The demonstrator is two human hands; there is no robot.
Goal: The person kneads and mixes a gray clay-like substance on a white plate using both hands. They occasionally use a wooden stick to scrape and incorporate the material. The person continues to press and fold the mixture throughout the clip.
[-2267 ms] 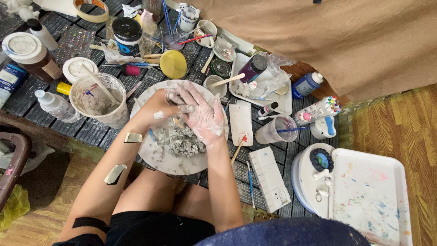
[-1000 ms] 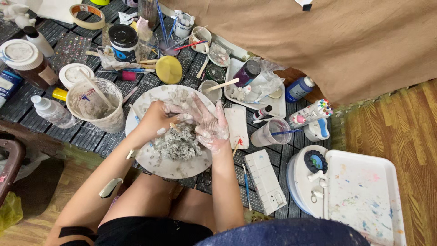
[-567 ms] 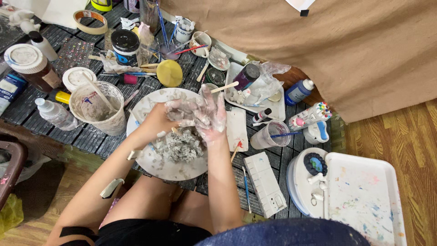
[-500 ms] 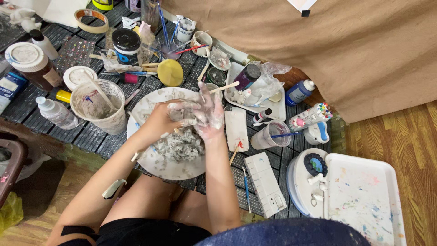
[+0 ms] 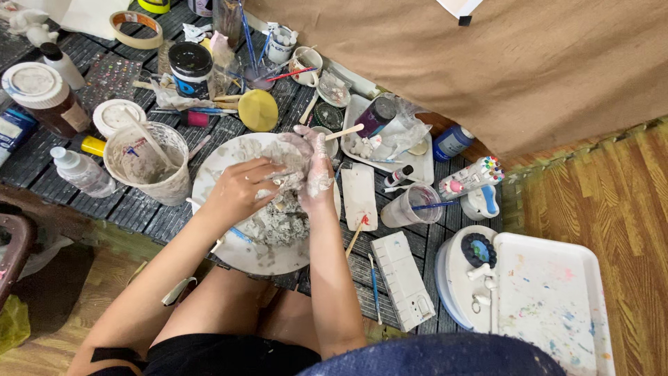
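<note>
Hands met over a round white plate (image 5: pixel 229 244) that lay on the dark slatted worktop (image 5: pixel 139 209). The left hand (image 5: pixel 240 189) curled its fingers against a lump of grey-white clay (image 5: pixel 289 157) raised above the plate; the right hand (image 5: pixel 313 170), smeared with the same paste, was spread open and pressed against that lump from the other side. More wet clay (image 5: pixel 278 223) sat heaped on the plate just below both hands. A paste-streaked plastic tub (image 5: pixel 147 163) with a stick in it stood just beside the plate's left edge, and a yellow round lid (image 5: pixel 258 110) lay beyond it among brushes
</note>
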